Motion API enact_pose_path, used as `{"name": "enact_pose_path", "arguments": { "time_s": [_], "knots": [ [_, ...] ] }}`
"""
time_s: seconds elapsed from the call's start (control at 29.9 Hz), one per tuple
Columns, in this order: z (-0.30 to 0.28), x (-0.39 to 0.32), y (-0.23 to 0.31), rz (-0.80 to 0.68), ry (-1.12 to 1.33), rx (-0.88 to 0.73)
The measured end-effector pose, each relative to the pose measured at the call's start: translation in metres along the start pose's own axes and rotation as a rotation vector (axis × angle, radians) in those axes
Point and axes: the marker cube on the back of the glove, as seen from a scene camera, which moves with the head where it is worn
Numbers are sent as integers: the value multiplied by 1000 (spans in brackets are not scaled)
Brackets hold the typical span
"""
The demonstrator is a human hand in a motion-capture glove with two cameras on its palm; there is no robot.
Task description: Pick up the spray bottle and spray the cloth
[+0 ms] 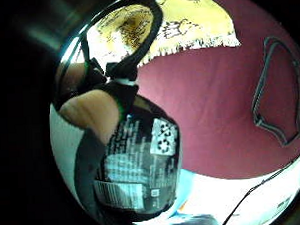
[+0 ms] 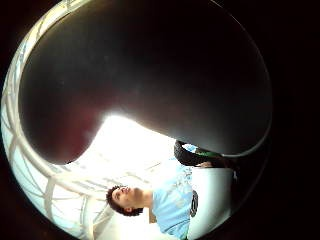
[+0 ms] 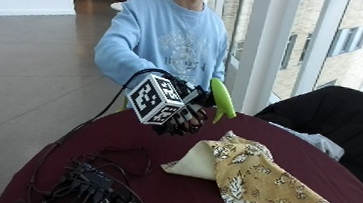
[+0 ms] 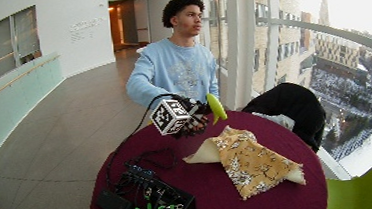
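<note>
One light, rigid spray bottle (image 3: 221, 101) is riding in your right hand (image 3: 182, 112), fingers curling around its body above the table, cloth (image 3: 260, 184) lying just beside; keep gripping the neck.

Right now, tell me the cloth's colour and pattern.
The cloth is mustard yellow with white, dark-outlined flowers, clearest in the outside view.

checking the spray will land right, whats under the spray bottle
The maroon tablecloth lies under the spray bottle, which the gloved right hand holds above it. The yellow floral cloth lies beside it. The bottle's body is hidden by the hand.
</note>
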Motion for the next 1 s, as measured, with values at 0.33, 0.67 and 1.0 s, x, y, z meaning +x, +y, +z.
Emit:
{"name": "enact_pose_path", "arguments": {
  "time_s": [0.33,0.67,1.0],
  "knots": [
    [3,0,-2,-3,-6,-3],
    [5,0,-4,-5,-2,-8],
    [8,-5,-3,-27,-19,-1]
  ]
}}
